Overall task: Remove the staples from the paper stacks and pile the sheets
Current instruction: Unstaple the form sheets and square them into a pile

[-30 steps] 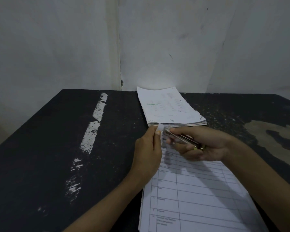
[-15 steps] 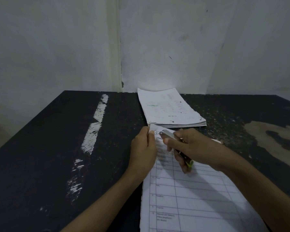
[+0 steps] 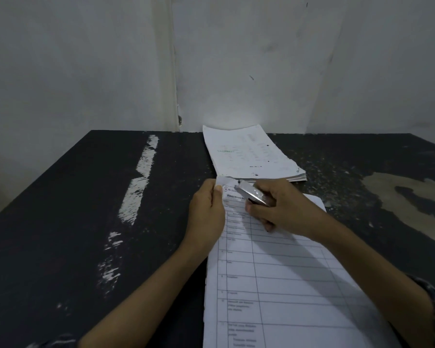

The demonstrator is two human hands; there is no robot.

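A stapled stack of printed forms [image 3: 286, 285] lies on the black table in front of me. My left hand [image 3: 206, 214] pinches its top-left corner, which is lifted slightly. My right hand [image 3: 284, 209] grips a shiny metal staple remover [image 3: 251, 193], its tip resting at that corner. The staple itself is too small to make out. A pile of loose sheets [image 3: 249, 156] sits just behind, against the wall.
The black table [image 3: 73, 234] has a worn white streak on the left and a pale scuffed patch [image 3: 399, 202] on the right. A white wall rises directly behind the table. Small debris specks lie right of the pile.
My right hand has turned the staple remover, so its tip now points up-left onto the corner. The left hand keeps its pinch on the corner.
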